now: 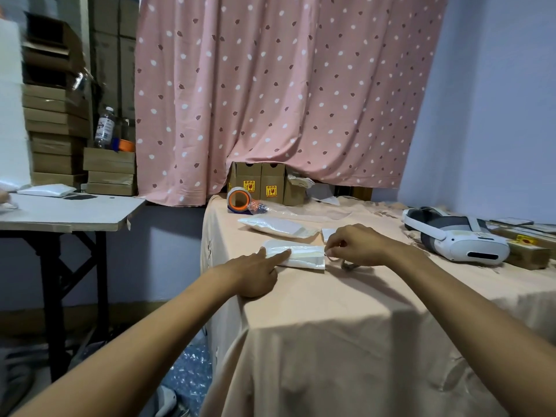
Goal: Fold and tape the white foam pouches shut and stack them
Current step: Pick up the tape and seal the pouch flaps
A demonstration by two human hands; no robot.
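Note:
A folded white foam pouch (304, 256) lies on the peach tablecloth (331, 311) with a strip of clear tape along its top. My left hand (255, 273) presses its left end down with the index finger stretched out over it. My right hand (355, 245) pinches at the pouch's right edge, fingers curled around the tape end. A second white foam pouch (278, 227) lies flat just behind, apart from the first. A roll of tape (239, 200) with an orange core stands at the table's far left corner.
A white VR headset (454, 237) rests at the right. Small brown cartons (260, 183) stand under the pink curtain (270, 85). A side table (69, 212) at left holds another white pouch (46, 190); stacked cartons (57, 130) rise behind it. Bubble wrap (189, 374) lies on the floor.

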